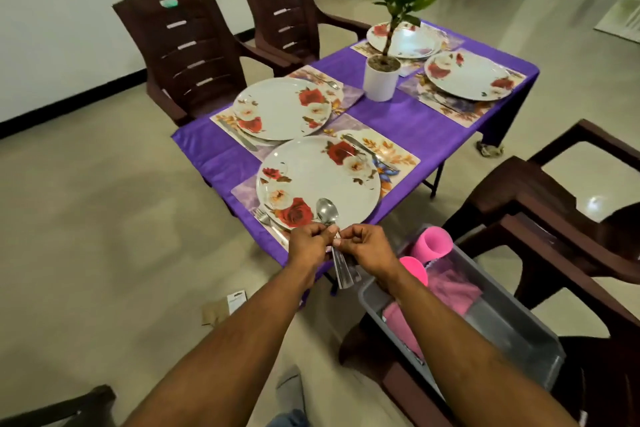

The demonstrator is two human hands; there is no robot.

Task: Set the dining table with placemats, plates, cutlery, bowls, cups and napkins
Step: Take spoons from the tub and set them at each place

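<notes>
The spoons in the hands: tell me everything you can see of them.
The bundle of spoons looks like polished steel. One oval bowl faces up, lying over the near rim of the nearest floral plate. The flat handles fan out below the hands toward the floor; the exact count cannot be told. The left hand and right hand pinch the bundle at the necks from either side. It is held roughly level.

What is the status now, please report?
Both hands, left hand and right hand, grip spoons over nearest plate. Pink cups in grey bin. Nothing blocking.
</notes>
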